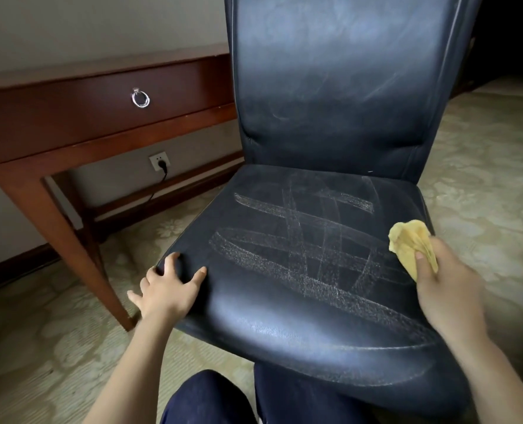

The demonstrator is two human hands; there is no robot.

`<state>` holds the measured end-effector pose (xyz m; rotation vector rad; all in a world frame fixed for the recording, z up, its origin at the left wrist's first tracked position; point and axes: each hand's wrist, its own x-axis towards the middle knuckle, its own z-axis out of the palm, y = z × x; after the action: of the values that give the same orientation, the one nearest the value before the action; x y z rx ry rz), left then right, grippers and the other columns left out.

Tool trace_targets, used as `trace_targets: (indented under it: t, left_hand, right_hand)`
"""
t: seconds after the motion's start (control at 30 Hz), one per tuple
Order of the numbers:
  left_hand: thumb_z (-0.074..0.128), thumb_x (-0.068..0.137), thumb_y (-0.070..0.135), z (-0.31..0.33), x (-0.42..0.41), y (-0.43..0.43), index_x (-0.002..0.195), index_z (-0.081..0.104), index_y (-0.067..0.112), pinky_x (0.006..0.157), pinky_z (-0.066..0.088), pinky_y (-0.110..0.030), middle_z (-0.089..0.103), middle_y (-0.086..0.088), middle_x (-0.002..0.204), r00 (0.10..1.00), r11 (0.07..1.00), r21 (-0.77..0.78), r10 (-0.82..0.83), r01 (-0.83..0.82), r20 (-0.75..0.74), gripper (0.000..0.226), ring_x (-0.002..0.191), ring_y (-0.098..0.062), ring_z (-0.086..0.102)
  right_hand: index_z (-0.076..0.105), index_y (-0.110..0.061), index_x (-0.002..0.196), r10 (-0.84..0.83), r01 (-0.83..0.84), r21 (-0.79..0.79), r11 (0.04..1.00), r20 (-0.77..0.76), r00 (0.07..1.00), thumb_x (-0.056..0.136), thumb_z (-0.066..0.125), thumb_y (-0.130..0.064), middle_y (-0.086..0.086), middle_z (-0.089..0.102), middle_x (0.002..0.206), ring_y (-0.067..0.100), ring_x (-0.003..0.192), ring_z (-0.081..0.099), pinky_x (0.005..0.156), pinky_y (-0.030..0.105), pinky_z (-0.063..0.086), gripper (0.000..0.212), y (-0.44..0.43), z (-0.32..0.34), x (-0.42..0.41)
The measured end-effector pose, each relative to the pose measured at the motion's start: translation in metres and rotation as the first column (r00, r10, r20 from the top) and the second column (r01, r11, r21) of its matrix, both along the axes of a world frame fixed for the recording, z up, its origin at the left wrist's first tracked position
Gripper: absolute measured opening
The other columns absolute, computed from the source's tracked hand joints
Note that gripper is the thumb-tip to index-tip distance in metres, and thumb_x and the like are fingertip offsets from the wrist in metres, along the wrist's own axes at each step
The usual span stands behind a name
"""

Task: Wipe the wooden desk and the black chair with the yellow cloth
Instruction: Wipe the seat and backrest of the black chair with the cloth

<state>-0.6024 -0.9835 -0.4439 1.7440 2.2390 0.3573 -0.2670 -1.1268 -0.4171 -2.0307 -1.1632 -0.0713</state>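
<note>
Legs: two knees in dark blue trousers [205,399] sit lowest in view, right up against the front edge of the seat
Left hand [168,289]: it grips the seat's front left corner; fingers [172,259] are spread and bent over the edge, thumb lying on top of the leather
Right hand [447,286]: it holds the cloth over the seat's right edge, thumb pressed onto the fabric and the other fingers curled beneath it
Yellow cloth [407,243]: bunched up, sticking out above the right hand at the right side of the seat; I cannot tell whether it touches the leather
Black chair [300,286]: the seat carries pale crossing streaks, long bands running side to side and thinner lines across them; the tall backrest rises behind, faintly smudged
Carpet [39,347]: pale, floral, under the chair and the bench
Wooden bench [70,123]: reddish brown, left of the chair against the wall, one drawer with a metal ring pull [140,98]
Wall socket [159,161]: below the bench top, a black plug in it, cable trailing down
</note>
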Motion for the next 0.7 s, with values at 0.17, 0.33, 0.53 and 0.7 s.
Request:
trace_targets:
  t: [0.17,0.33,0.53,0.7]
  left_hand:
    - [0.034,0.084,0.074,-0.005,0.001,-0.021,0.147,0.024,0.039,0.115,0.005,-0.054,0.026,-0.015,0.153,0.995,0.998,0.009,-0.055,0.055,-0.079,0.072,0.14,-0.033,0.024]
    - [0.024,0.083,0.077,-0.011,0.0,-0.056,0.15,0.012,0.041,0.115,0.008,-0.052,0.026,-0.015,0.152,0.967,0.99,0.041,-0.12,0.132,-0.224,0.077,0.137,-0.033,0.027]
    - [0.014,0.072,0.084,-0.026,0.019,-0.1,0.148,0.033,0.027,0.104,0.026,-0.06,0.05,-0.025,0.123,0.928,0.976,0.123,-0.128,0.181,-0.35,0.097,0.109,-0.042,0.048]
    - [0.036,0.073,0.072,-0.034,0.035,-0.138,0.125,0.062,0.014,0.086,0.04,-0.065,0.053,-0.024,0.084,0.919,0.923,0.273,-0.166,0.273,-0.358,0.082,0.081,-0.042,0.055]
  right_hand:
    - [0.061,-0.006,0.118,0.094,-0.09,-0.037,0.995,0.139,0.986,0.091,0.053,-0.005,0.016,0.066,0.087,0.036,0.079,0.059,0.062,0.033,0.038,0.028,-0.003,-0.009,-0.032]
    - [0.068,-0.012,0.109,0.204,-0.203,-0.028,0.979,0.165,0.965,0.084,0.065,-0.003,0.01,0.068,0.086,0.033,0.079,0.059,0.069,0.038,0.045,0.027,-0.004,-0.02,-0.048]
    - [0.064,-0.022,0.11,0.134,-0.094,-0.161,0.982,0.265,0.955,0.085,0.067,-0.026,0.006,0.065,0.106,0.027,0.113,0.05,0.112,0.051,0.015,0.025,0.017,-0.038,-0.039]
    - [0.045,-0.034,0.137,0.179,-0.107,-0.274,0.956,0.252,0.951,0.095,0.047,-0.035,0.011,0.041,0.139,0.03,0.133,0.03,0.113,0.051,0.012,0.042,0.036,-0.044,-0.048]
